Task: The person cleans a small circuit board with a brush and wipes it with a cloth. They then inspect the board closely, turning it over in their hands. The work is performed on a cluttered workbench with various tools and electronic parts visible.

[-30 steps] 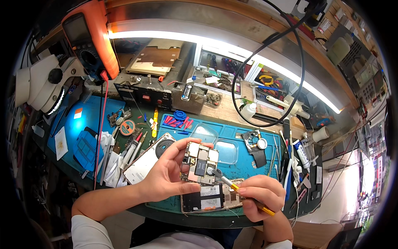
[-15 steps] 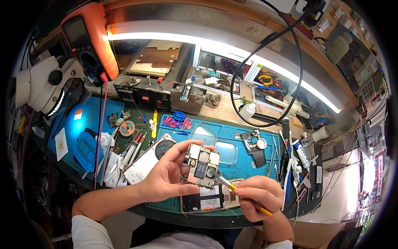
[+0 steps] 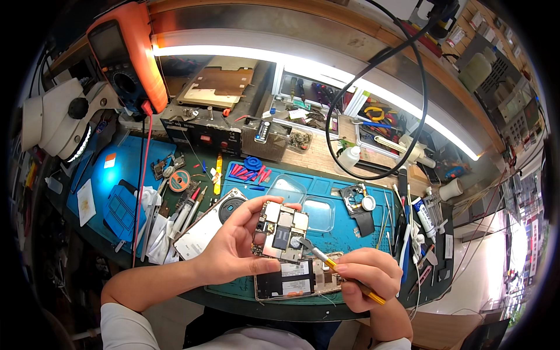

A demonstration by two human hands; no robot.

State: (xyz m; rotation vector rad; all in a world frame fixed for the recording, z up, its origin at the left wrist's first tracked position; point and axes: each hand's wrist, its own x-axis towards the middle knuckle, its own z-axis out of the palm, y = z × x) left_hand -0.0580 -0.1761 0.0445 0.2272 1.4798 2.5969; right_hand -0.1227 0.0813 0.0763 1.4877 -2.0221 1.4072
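Closed fingers of my left hand (image 3: 236,245) hold a phone circuit board (image 3: 285,220), tilted, by its left and far edges. A light grey smear (image 3: 294,241) shows on the board's lower right. My right hand (image 3: 373,274) is closed round a slim gold-handled tool (image 3: 322,255) with a silver neck, pinched like a pen. Its tip meets the board at the smear; whether it is a brush or a scraper I cannot make out. Below the board lies an opened phone body (image 3: 297,286) with a black battery. Beside my left hand rests a pale phone housing (image 3: 201,230) with a round black camera section.
Clear plastic lids (image 3: 318,214) lie on the blue mat (image 3: 373,242), with loose camera parts (image 3: 353,198) beyond. A white tube (image 3: 424,216) and several tools stand at the right. A multimeter (image 3: 131,58) and a microscope (image 3: 64,119) are at the left. A black cable (image 3: 421,93) loops overhead.
The tool's tip has shifted slightly on the board, and the grey smear there looks lighter and larger. My right hand has moved a little. My left hand keeps its hold on the board.
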